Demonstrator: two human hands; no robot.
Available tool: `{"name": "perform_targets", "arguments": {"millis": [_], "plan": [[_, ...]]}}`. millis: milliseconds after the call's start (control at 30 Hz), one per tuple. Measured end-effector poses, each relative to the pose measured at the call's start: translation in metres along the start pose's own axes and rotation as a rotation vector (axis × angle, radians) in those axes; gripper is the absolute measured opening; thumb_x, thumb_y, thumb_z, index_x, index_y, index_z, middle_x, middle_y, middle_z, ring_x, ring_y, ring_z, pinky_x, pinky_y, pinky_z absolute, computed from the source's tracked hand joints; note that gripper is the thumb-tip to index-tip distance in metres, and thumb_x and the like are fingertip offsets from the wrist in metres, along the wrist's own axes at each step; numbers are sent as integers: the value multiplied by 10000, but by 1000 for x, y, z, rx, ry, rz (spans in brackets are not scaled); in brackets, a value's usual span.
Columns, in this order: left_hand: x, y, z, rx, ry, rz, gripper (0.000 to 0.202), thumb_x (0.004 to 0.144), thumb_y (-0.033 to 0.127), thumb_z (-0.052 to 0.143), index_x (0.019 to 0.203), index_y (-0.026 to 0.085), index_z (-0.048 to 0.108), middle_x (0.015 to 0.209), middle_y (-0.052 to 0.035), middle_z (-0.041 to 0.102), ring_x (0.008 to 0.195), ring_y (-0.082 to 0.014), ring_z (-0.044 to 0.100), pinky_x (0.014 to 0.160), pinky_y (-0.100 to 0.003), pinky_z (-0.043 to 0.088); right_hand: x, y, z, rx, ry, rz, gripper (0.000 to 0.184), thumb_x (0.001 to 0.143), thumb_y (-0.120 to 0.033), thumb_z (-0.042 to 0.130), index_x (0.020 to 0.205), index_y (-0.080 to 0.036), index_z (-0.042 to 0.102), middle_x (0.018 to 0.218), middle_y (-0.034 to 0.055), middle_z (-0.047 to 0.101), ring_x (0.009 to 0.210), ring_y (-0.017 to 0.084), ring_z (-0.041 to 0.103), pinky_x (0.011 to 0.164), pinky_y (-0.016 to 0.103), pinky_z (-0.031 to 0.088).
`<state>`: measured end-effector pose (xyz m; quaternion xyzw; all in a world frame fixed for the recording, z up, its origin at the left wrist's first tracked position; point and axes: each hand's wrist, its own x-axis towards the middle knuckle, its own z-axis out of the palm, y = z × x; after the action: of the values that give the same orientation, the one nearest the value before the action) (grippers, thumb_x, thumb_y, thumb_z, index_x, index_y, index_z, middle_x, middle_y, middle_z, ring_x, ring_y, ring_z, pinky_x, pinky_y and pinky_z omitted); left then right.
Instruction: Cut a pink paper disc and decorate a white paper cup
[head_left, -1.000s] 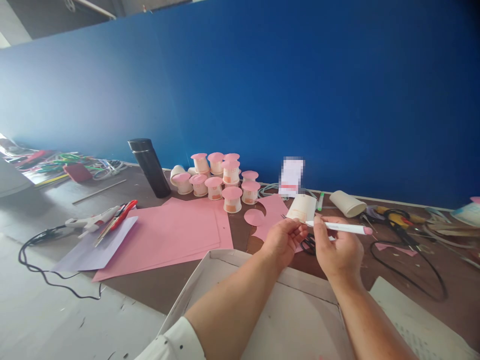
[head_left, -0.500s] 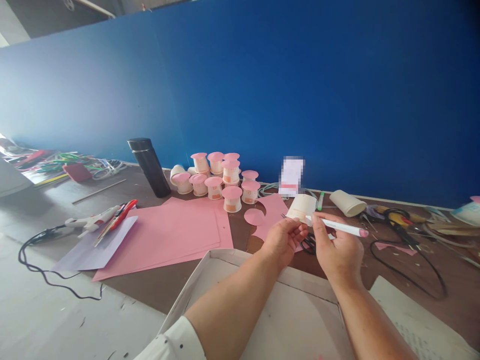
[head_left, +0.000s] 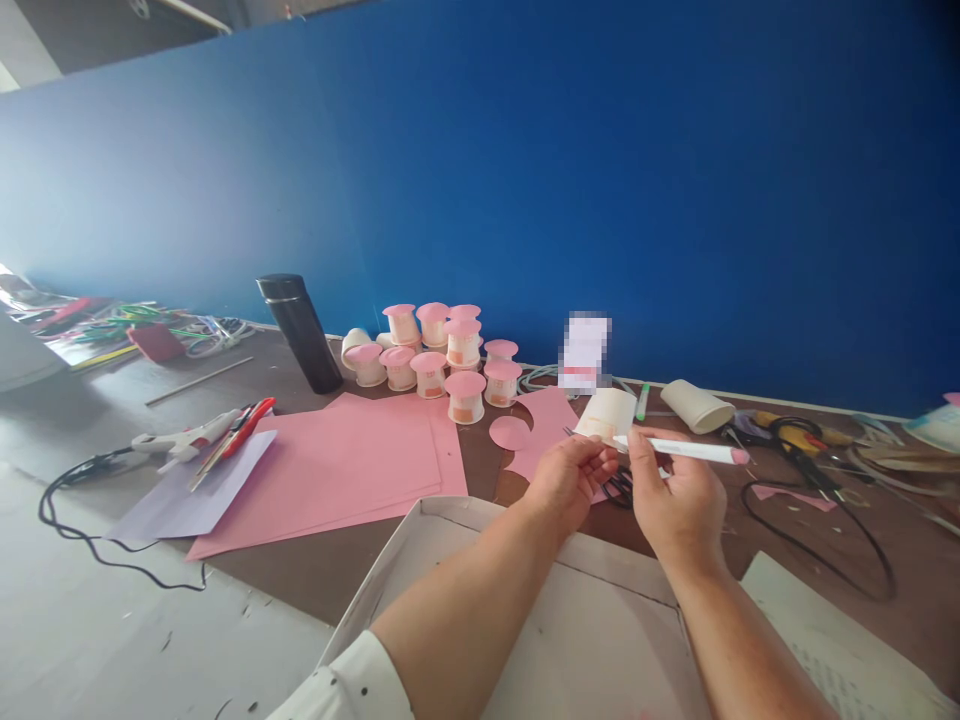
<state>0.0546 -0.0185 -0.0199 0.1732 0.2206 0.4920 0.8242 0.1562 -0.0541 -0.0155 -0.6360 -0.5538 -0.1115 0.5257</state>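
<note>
Landmark: I take the black flask (head_left: 302, 340) as my reference; it stands on the brown bench (head_left: 300, 570), near the blue panel (head_left: 525, 180).
Left grip: I have the left hand (head_left: 566, 482) pinching the lower edge of the paper cup (head_left: 609, 408) between thumb and fingers.
Right grip: I have the right hand (head_left: 679, 510) closed around the white marker (head_left: 697, 450), thumb pressed on its barrel.
Cup: well to the right of the flask, wider end down, with faint orange marks low on its side.
Marker: right of the flask, beyond the cup, pink end pointing away from it; its tip meets the cup's lower side, though I cannot tell whether it touches.
Pink-topped cups: a cluster (head_left: 465, 397) just right of the flask.
Pink sheets: spread (head_left: 352, 460) in front of the flask, overlapping.
Glue gun: white, corded (head_left: 184, 440), left of the flask and nearer me, beside a red cutter (head_left: 244, 430).
Bare cup: on its side (head_left: 694, 407), far right of the flask.
</note>
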Motion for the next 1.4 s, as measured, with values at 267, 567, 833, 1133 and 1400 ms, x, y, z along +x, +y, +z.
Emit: {"name": "perform_targets", "arguments": {"millis": [267, 567, 833, 1133, 1400], "plan": [[0, 0, 0, -5, 12, -10, 62, 790, 95, 567, 760, 82, 619, 709, -72, 611, 656, -95, 588, 705, -198, 495, 0, -2, -1, 33, -26, 24, 359, 883, -467, 515, 972, -172, 700, 909, 108, 719, 767, 219, 658, 656, 294, 477], [-1, 1, 2, -12, 22, -11, 56, 780, 86, 572, 759, 77, 623, 705, -76, 613, 654, -101, 594, 717, -204, 501, -1, 3, 2, -19, -17, 44, 414, 876, -505, 501, 895, -141, 697, 778, 124, 704, 742, 245, 659, 665, 314, 470], [-1, 1, 2, -10, 26, -11, 61, 783, 85, 567, 757, 69, 620, 701, -77, 604, 642, -99, 593, 705, -200, 499, 1, -2, -3, 16, -32, 41, 377, 879, -489, 510, 971, -179, 705, 874, 98, 720, 724, 208, 645, 639, 286, 454], [-1, 1, 2, -3, 31, -6, 42, 774, 85, 591, 755, 74, 626, 700, -78, 612, 643, -101, 598, 708, -201, 500, 0, 2, 0, -16, -14, 37, 448, 876, -525, 491, 907, -137, 712, 818, 134, 711, 758, 249, 656, 673, 318, 464], [0, 0, 1, -4, 22, -4, 57, 780, 86, 572, 741, 83, 614, 702, -74, 617, 646, -94, 596, 700, -198, 503, 0, 2, -1, -25, -12, 36, 430, 876, -519, 505, 910, -148, 720, 794, 119, 714, 727, 233, 655, 660, 304, 462]]}}
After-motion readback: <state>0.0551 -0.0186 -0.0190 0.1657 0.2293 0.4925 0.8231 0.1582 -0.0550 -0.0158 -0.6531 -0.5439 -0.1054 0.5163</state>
